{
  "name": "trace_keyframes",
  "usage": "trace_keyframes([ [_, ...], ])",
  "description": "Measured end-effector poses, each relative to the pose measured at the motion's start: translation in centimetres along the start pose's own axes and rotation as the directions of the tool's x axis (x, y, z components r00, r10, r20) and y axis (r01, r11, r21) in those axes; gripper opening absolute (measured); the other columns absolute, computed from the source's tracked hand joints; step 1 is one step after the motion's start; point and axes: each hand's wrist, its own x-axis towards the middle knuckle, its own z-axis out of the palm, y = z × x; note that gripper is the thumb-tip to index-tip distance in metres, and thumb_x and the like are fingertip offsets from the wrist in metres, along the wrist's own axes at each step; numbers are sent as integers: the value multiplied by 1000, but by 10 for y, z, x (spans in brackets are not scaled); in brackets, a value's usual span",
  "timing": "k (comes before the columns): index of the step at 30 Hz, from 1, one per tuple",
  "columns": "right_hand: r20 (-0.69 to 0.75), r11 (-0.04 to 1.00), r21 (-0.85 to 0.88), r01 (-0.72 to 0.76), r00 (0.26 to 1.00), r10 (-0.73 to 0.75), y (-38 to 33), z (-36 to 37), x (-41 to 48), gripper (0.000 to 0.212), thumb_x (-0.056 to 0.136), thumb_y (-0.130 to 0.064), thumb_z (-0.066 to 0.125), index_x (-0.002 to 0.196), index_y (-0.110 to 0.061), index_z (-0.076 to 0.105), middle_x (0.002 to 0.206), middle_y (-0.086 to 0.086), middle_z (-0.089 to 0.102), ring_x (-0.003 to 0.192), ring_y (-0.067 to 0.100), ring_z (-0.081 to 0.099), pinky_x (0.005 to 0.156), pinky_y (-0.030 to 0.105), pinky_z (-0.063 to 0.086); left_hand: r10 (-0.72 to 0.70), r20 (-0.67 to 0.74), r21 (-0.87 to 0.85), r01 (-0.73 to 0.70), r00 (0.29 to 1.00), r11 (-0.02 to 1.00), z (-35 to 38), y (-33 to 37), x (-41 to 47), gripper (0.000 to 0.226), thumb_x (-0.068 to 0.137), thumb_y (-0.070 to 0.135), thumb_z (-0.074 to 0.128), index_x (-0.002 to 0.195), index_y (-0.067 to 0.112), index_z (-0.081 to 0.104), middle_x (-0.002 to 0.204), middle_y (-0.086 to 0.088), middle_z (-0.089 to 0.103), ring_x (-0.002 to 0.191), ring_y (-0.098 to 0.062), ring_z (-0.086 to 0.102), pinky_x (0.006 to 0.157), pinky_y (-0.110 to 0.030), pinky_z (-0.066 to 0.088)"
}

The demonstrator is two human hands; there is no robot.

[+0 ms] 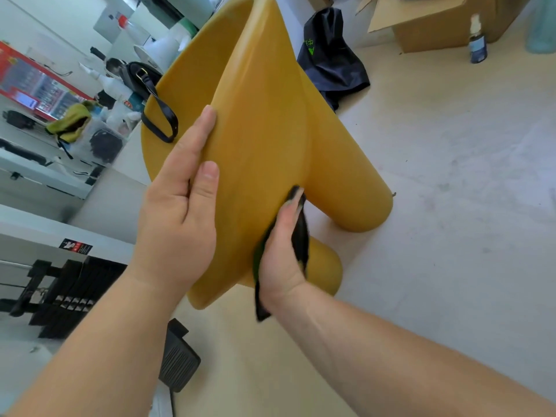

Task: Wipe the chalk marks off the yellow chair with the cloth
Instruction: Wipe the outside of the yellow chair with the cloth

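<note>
The yellow chair fills the middle of the head view, its rounded legs standing on the pale floor. My left hand grips the edge of its backrest, thumb on the near face and a finger along the rim. My right hand holds a dark cloth with a green underside and presses it against the lower backrest, just beside a leg. Part of the cloth hangs below my wrist. I see no chalk marks on the visible yellow surface.
A black bag strap drapes over the chair's far edge. A dark garment lies on the floor behind, near a cardboard box and a spray bottle. A black pedal-like object sits by my left forearm. Shelves stand at left.
</note>
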Motion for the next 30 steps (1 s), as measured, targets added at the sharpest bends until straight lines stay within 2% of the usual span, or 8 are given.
trace_keyframes([
  [2,-46,997,31,67,997,-65,-20,-13,28,120,63,-105,5,162,-38,16,173,-6,7,159,14,9,128,48,11,17,-5,2,-17,1000,1000,1,1,0,45,106,17,38,151,22,36,153,12,40,140,2,34,115,-21,30],
  [4,-102,989,133,62,994,-49,-34,-24,46,87,67,-102,15,146,-67,25,171,-13,13,157,13,15,128,49,14,25,-13,18,-25,1000,1000,2,1,0,45,106,17,39,151,22,36,153,11,40,140,2,33,115,-21,30],
  [6,-149,985,166,41,989,-16,-38,-24,56,74,74,-99,27,143,-72,26,169,-20,16,156,12,17,127,54,14,35,-11,15,-35,999,999,2,1,0,45,106,17,39,151,22,36,153,15,39,139,5,33,113,-17,29],
  [9,-199,980,41,194,963,-182,-46,4,12,68,93,-81,15,154,-54,1,170,-12,-5,159,18,-5,128,54,5,70,-33,59,-68,997,996,-3,-4,-3,44,105,14,39,149,22,37,148,20,39,136,11,33,110,-11,29],
  [13,0,932,-105,348,937,-350,-38,32,-54,89,68,-101,1,143,-63,-27,159,-24,-38,150,6,-34,125,52,-11,83,-16,57,-82,996,995,-11,-10,-12,45,104,9,41,147,21,37,142,36,38,135,11,35,110,-12,30],
  [19,-67,842,-272,466,864,-499,-89,-6,28,90,84,-89,6,161,-42,3,172,-11,-11,158,18,-12,120,64,-13,82,-34,162,-75,996,984,-13,-7,-16,46,105,17,42,149,26,35,144,18,44,130,6,43,107,-16,36],
  [25,-105,919,-158,360,920,-378,-112,-26,71,114,73,-99,9,164,-30,11,173,-3,3,159,21,-3,125,61,1,174,-64,335,-143,983,931,-14,-19,-22,47,104,21,41,150,21,35,111,1,60,93,-11,57,85,-16,44],
  [30,180,742,-369,560,826,-533,-50,10,-3,84,87,-87,7,157,-46,-15,167,-9,-28,154,25,-28,124,57,-12,163,-91,436,-108,982,893,-50,-57,-72,46,104,27,33,148,15,35,105,8,52,79,-2,49,77,-11,39],
])
